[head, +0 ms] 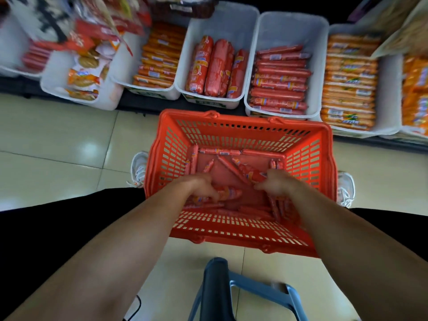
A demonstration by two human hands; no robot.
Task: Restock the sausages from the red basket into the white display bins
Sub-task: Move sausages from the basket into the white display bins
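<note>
Your shopping basket (243, 122) sits on the floor (58, 147) between your shoes (139, 167). Beyond it runs the row of display bins (289, 26). Sausages (228, 164) lie loose inside it, your left hand (203, 188) and right hand (275, 184) each gripping some. A stool (217, 281) stands behind it.

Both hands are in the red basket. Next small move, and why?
Probably lift both hands out of the red basket: left hand and right hand each seem to grip thin sausages, and the white bin holding similar ones stands just ahead.
</note>
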